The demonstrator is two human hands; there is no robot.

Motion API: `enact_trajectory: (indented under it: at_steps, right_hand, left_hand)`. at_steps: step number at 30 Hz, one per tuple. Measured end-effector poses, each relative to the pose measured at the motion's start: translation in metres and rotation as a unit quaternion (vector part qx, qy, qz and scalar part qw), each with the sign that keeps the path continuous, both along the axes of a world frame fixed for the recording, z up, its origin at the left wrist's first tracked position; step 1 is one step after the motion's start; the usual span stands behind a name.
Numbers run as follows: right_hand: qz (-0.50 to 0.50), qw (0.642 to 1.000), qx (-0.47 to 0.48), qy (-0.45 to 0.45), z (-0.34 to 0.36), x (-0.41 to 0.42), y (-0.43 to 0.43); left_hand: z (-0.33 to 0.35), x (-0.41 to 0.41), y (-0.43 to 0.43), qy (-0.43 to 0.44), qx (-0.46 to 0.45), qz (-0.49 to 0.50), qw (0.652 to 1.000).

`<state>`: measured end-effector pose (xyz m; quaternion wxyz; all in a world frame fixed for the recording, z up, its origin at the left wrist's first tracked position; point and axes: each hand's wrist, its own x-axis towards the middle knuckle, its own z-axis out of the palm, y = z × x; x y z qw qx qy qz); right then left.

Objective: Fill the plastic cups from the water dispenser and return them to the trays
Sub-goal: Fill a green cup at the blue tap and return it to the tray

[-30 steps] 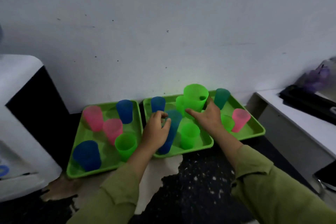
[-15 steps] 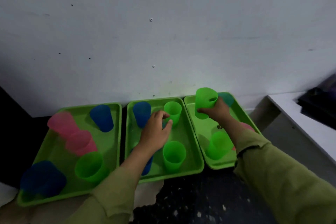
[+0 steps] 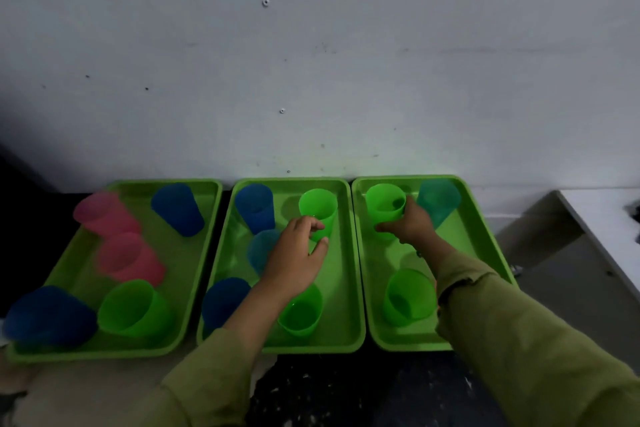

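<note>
Three green trays lie side by side: left tray [image 3: 207,218], middle tray [image 3: 346,288], right tray [image 3: 467,225]. My right hand [image 3: 412,225] grips a green cup [image 3: 382,204] low over the right tray's far left corner. A teal cup [image 3: 440,201] and another green cup [image 3: 408,298] stand on that tray. My left hand [image 3: 298,256] is over the middle tray with loosely curled fingers, its fingertips in front of a green cup [image 3: 320,204]. I cannot tell if they touch it. A light blue cup [image 3: 258,250] is partly hidden behind that hand.
The middle tray also holds two dark blue cups [image 3: 254,206] and a green cup [image 3: 301,315]. On the left tray are two pink cups [image 3: 128,256], two blue cups [image 3: 176,208] and a green cup [image 3: 131,308]. A white wall stands behind and a white counter [image 3: 602,215] at right. The dispenser is out of view.
My right hand has brought the green cup down from above the trays to the right tray's far left corner. My left hand kept its curled pose. My view swung right, off the dispenser.
</note>
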<state>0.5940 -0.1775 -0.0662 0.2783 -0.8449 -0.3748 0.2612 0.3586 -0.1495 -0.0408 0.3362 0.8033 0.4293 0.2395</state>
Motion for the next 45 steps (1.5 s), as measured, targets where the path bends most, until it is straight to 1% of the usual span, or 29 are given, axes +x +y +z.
enact_trajectory:
  at_steps: [7,11,15,17,19,21,23,28,33,35,38,41,45]
  right_hand:
    - [-0.021,0.999,-0.019,0.026,-0.012,0.000,0.000]
    - [-0.049,0.996,-0.043,0.066,-0.002,0.002,-0.007]
    - [-0.034,0.992,-0.052,0.110,0.016,0.001,-0.018]
    - [-0.027,0.995,-0.036,0.093,0.026,-0.001,-0.029]
    - [0.004,0.999,-0.036,0.020,0.037,-0.003,-0.044]
    - [0.041,0.999,-0.024,-0.019,0.046,-0.007,-0.062]
    - [0.059,0.998,-0.009,-0.023,0.049,-0.011,-0.078]
    - [0.046,0.999,0.007,-0.024,0.047,-0.019,-0.116]
    - [0.032,0.999,0.029,-0.016,0.039,-0.018,-0.132]
    - [0.033,0.998,0.040,-0.023,0.040,-0.017,-0.133]
    - [0.027,0.998,0.064,-0.010,0.049,-0.018,-0.129]
    - [0.007,0.995,0.101,0.000,0.063,-0.020,-0.124]
    - [-0.015,0.988,0.155,0.000,0.085,-0.034,-0.109]
  left_hand:
    - [0.004,0.012,-0.019,0.013,0.014,-0.034,0.999]
    - [0.011,0.019,-0.029,0.012,0.028,-0.049,0.998]
    - [0.016,0.027,-0.041,0.021,0.024,-0.064,0.997]
    - [0.018,0.032,-0.051,0.024,0.012,-0.076,0.997]
    - [0.017,0.040,-0.065,0.026,-0.020,-0.095,0.995]
    - [0.012,0.046,-0.080,0.034,-0.065,-0.118,0.990]
    - [0.004,0.051,-0.094,0.045,-0.106,-0.134,0.984]
    - [-0.018,0.065,-0.116,0.056,-0.119,-0.113,0.985]
    - [-0.038,0.075,-0.117,0.060,-0.148,-0.097,0.982]
    - [-0.043,0.078,-0.116,0.042,-0.148,-0.089,0.984]
    - [-0.042,0.078,-0.112,0.012,-0.144,-0.082,0.986]
    - [-0.032,0.072,-0.104,-0.041,-0.115,-0.057,0.991]
    - [-0.003,0.052,-0.086,-0.089,-0.074,-0.045,0.992]
